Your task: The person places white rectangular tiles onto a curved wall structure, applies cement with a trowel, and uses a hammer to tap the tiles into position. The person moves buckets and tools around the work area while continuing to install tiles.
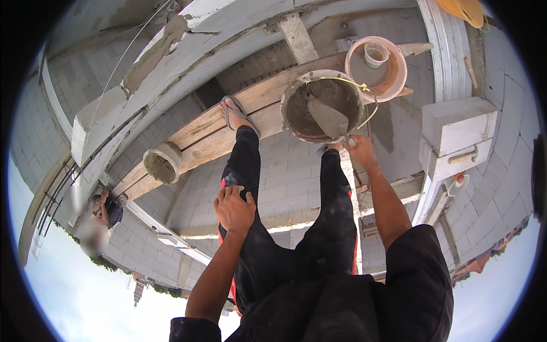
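Note:
My right hand (359, 149) grips the handle of a mortar-coated trowel (327, 117), whose blade lies tilted inside a bucket of grey mortar (293, 108) with a yellowish handle. My left hand (233, 208) rests on my black-trousered left thigh, fingers spread, holding nothing. Just behind and right of the mortar bucket sits a pink tub (393, 82) of murky water with a small white container (376, 52) in it. A second mortar-crusted bucket (162, 162) is to the left on the wooden planks (202, 131). My left foot in a grey sandal stands on these planks.
Pale blocks (458, 125) are stacked at the right beside a long white beam (439, 57). Block walls and concrete ledges surround the planks, with floor visible below them. Bent rebar (54, 199) sticks out at the left, where another person (101, 216) is low down. A yellow object (460, 10) is top right.

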`<state>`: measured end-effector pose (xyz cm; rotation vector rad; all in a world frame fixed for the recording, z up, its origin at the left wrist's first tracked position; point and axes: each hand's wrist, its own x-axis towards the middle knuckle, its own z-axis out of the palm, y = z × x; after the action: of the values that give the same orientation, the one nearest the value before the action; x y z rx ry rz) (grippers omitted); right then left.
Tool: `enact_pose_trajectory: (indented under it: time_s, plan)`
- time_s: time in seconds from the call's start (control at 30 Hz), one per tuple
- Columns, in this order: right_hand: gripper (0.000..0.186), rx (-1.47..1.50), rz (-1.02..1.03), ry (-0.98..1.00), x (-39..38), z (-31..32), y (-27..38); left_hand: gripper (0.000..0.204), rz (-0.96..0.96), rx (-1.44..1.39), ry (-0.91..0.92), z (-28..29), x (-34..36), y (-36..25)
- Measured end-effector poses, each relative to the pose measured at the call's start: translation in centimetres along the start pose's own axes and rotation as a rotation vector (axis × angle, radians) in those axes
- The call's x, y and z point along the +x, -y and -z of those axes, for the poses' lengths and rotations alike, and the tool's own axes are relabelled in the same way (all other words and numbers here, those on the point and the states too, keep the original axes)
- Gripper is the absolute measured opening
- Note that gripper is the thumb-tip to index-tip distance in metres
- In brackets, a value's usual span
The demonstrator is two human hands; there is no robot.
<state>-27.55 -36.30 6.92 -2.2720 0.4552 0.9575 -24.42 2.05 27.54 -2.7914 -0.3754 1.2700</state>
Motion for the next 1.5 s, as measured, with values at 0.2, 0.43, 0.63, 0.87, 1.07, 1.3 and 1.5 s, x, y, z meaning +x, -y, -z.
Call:
enact_pose_trajectory:
  time_s: [0.2,0.43,0.63,0.87,1.07,1.3,1.5]
  plan:
    - [0.056,-0.064,0.173,0.03,3.4,10.7,10.4,0.03,-0.015,0.017,-0.022,-0.8,-0.4,0.6]
    - [0.043,-0.335,0.643,-0.197,11.3,19.8,28.9,0.032,0.004,-0.017,-0.035,-0.4,-0.7,1.6]
    - [0.027,-0.684,0.903,-0.57,20.5,21.1,34.6,0.03,-0.022,-0.063,-0.048,-0.9,-0.1,2.5]
    - [0.025,-0.707,0.779,-0.783,22.7,18.1,30.6,0.031,-0.017,-0.102,-0.024,-0.8,-0.3,3.8]
    - [0.02,-0.757,0.519,-0.716,25.8,15.4,26.1,0.03,-0.051,-0.102,-0.042,-0.8,0.2,4.0]
    - [0.021,-0.53,0.154,-0.586,17.5,17.8,19.9,0.03,-0.048,-0.098,-0.031,0.4,0.0,3.4]
    - [0.033,0.561,0.159,-0.193,7.2,13.3,27.6,0.031,-0.002,-0.101,-0.024,0.9,-0.1,3.8]
